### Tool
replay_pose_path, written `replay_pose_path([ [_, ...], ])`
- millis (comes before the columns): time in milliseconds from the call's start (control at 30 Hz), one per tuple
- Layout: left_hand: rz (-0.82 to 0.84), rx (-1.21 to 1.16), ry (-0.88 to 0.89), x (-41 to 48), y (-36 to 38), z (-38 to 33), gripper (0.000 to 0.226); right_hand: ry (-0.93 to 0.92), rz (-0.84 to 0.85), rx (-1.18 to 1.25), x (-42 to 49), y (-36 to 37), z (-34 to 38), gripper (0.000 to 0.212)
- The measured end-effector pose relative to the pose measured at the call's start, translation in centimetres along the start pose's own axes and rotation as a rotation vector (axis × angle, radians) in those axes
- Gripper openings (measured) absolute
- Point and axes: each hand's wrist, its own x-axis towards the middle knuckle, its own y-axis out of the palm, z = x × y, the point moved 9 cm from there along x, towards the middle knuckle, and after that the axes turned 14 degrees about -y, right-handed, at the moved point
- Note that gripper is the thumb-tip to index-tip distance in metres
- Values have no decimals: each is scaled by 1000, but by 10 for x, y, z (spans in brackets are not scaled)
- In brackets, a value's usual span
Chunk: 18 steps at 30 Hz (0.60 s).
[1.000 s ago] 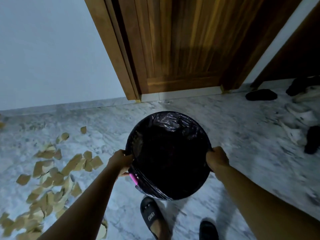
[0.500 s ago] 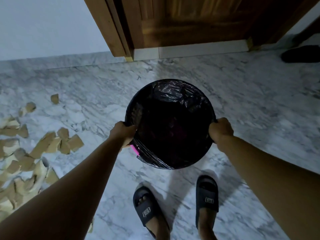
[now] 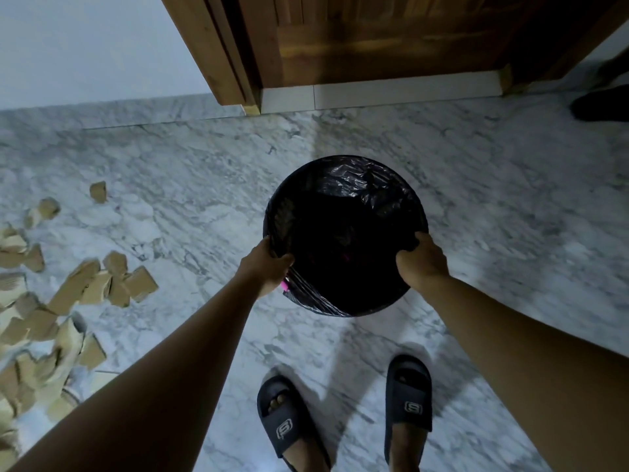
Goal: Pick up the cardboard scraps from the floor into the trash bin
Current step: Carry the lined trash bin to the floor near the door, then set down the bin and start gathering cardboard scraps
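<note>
Head cam, near to far: two dark slides (image 3: 289, 420) at bottom centre on the marble floor (image 3: 204, 199); left hand (image 3: 269, 267) grips the near-left rim of the trash bin (image 3: 343, 172), fingers curled over the black liner; right hand (image 3: 422, 264) grips the near-right rim the same way; bin is centre frame, lifted or resting I can't tell; cardboard scraps (image 3: 85, 287) heaped along the left edge, well apart from the bin; step looks like positioning the bin, no collecting begun; next move likely needs the bin set beside the heap, then a hand freed for scraps; bin interior black, contents unreadable; pink bit (image 3: 284, 286) under left hand unidentifiable; heap cut off at left edge; dark item (image 3: 599, 103) upper right, beside the wooden door (image 3: 374, 39), is cropped.
</note>
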Motion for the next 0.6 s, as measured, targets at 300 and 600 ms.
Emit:
replay_pose_path([
  [300,-56,-19,19,-94,-55,4,72,-320,213,-202,-83,-38,83,63],
  [600,-240,-270,-44,-362,-161,100,66,-669,506,-338,-296,-70,241,61],
])
